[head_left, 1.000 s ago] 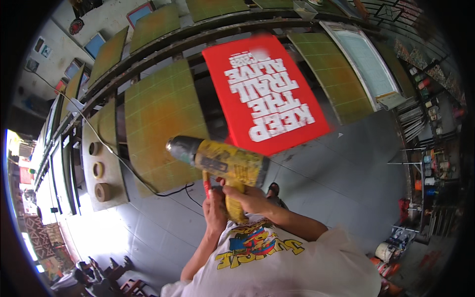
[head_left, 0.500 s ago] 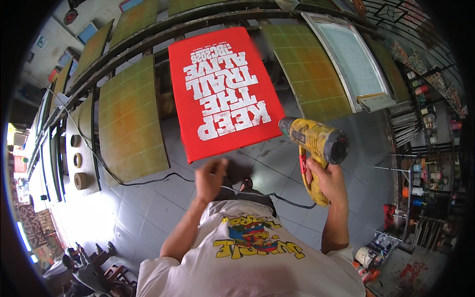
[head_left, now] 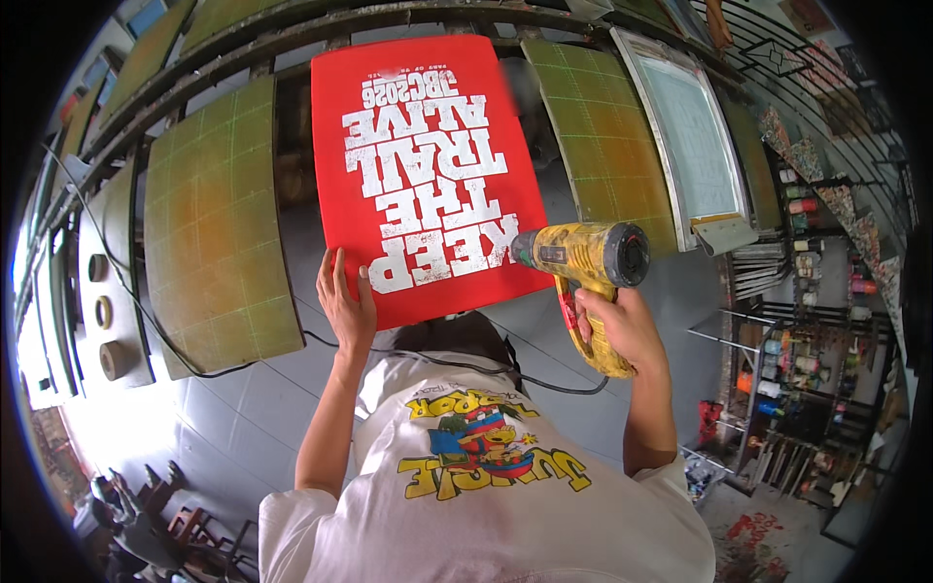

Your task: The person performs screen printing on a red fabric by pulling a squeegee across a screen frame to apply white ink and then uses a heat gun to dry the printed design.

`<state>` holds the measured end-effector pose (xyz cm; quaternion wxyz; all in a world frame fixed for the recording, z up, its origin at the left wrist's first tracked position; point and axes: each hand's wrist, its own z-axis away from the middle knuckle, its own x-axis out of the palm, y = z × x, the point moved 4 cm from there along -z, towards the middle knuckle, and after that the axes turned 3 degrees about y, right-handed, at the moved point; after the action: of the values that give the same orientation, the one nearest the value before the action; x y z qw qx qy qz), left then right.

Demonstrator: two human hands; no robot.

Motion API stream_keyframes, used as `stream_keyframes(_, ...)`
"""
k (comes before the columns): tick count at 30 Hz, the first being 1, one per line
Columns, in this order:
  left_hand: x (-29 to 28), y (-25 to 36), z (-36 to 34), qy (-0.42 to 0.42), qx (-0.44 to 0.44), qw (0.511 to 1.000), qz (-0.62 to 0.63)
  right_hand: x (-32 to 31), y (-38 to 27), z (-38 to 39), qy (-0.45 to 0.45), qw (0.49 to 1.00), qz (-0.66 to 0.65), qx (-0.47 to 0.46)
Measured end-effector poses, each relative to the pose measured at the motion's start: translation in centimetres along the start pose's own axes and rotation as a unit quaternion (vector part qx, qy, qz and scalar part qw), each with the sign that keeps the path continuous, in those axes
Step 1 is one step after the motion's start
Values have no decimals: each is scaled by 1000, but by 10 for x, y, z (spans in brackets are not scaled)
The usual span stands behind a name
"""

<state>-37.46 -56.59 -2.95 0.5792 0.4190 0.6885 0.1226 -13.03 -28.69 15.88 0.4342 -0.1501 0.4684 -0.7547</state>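
A red fabric-covered board (head_left: 525, 185) lies in front of me, with large white printed lettering facing away. My left hand (head_left: 348, 306) rests at its near left corner, fingers apart, fingertips on the red cloth. In my right hand (head_left: 627, 325) is a worn yellow heat gun (head_left: 578, 251), gripped by its handle. Its dark nozzle points left, over the near right part of the lettering. From the handle a black cord (head_left: 554, 387) runs left behind my body.
Green-brown boards (head_left: 219, 223) flank the red one on dark rails (head_left: 321, 29). A framed screen (head_left: 695, 136) lies at the right. Rolls of tape (head_left: 114, 360) sit on a pale board at the left. Shelves with paint containers (head_left: 777, 360) stand at the far right.
My left hand has moved forward and left onto the red board's near corner. The heat gun has come left, its nozzle now over the lettering. My view has shifted closer to the board.
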Motion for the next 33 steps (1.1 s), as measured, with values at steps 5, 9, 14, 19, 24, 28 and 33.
stream_keyframes(5,3,3,-2,-23,-19,999,33,10,-7,-14,10,1000,-1,18)
stream_keyframes(9,0,4,-3,-42,-19,999,6,14,-10,-19,-20,998,35,46)
stream_keyframes(14,1,4,-3,-49,-22,999,-4,21,-19,-26,-22,998,42,48)
stream_keyframes(19,2,2,-3,-56,-38,998,-1,23,-18,-25,-45,995,59,64)
stream_keyframes(24,2,2,-2,-61,-28,998,-6,23,-19,-30,-15,997,47,55)
stream_keyframes(28,-1,3,-3,-69,-30,997,-8,25,-15,-30,-51,995,54,60)
stream_keyframes(33,0,4,-4,-71,-35,997,-9,27,-21,-25,-35,997,47,51)
